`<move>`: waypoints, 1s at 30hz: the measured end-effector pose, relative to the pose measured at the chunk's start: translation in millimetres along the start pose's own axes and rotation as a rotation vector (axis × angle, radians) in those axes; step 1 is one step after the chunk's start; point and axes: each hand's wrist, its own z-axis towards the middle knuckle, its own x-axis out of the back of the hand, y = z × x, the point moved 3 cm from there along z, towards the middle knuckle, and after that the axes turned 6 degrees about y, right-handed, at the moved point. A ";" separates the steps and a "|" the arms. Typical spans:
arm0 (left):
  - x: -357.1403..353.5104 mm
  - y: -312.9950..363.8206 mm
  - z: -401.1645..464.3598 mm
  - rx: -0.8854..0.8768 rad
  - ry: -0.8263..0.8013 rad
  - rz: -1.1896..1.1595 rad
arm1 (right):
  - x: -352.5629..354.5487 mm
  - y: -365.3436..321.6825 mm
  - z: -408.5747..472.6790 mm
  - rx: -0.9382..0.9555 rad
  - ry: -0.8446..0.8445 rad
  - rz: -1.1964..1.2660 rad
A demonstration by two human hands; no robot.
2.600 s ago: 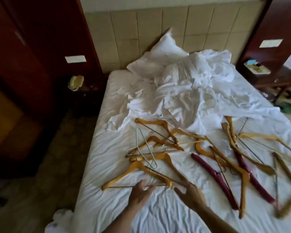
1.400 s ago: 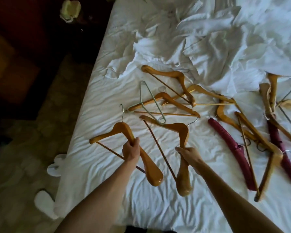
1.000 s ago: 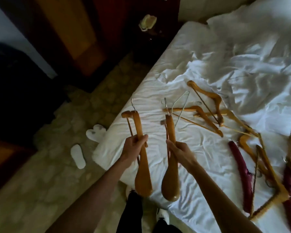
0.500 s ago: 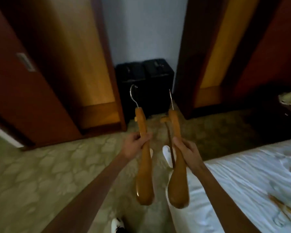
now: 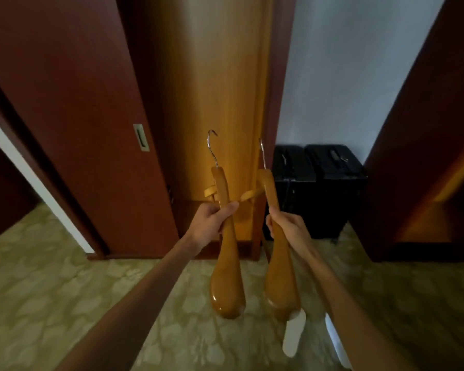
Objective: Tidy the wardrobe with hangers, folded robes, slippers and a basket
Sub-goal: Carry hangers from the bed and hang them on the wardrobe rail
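I hold two wooden hangers upright in front of me, metal hooks pointing up. My left hand point(image 5: 212, 223) is shut on the left wooden hanger point(image 5: 227, 277). The right wooden hanger point(image 5: 280, 279) is gripped by my right hand point(image 5: 285, 227) at mid-arm. Both hangers are seen edge-on, their broad shoulder ends hanging down. Straight ahead stands the wardrobe with a dark red sliding door point(image 5: 78, 129) and a lighter wooden panel point(image 5: 220, 89) beside it. A white slipper point(image 5: 294, 336) lies on the floor below the right hanger.
Two black cases point(image 5: 319, 188) stand against the pale wall point(image 5: 354, 70) to the right of the wardrobe. A dark wooden frame point(image 5: 434, 129) rises at the far right. The patterned floor point(image 5: 51, 290) spreads on the left. A white edge point(image 5: 335, 341) shows at the bottom right.
I took a hanger in each hand from the bed, lifted them and turned left. The bed has left the view and the wardrobe now fills it, closer than half a second ago.
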 end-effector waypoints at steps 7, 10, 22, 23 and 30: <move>50.8 40.2 155.3 -0.055 0.008 0.101 | -31.7 -39.7 159.6 0.040 -0.023 0.052; 67.7 64.0 233.7 -0.114 0.010 0.057 | -33.7 -63.1 236.8 0.087 -0.018 0.073; 100.8 218.7 521.4 -0.294 -0.004 0.013 | -26.1 -214.6 527.2 0.260 0.090 0.081; 101.2 231.3 540.5 -0.301 -0.009 0.009 | -23.6 -228.0 547.6 0.273 0.106 0.081; 104.4 299.0 665.5 -0.369 -0.097 -0.001 | -2.9 -311.7 668.0 0.314 0.161 0.193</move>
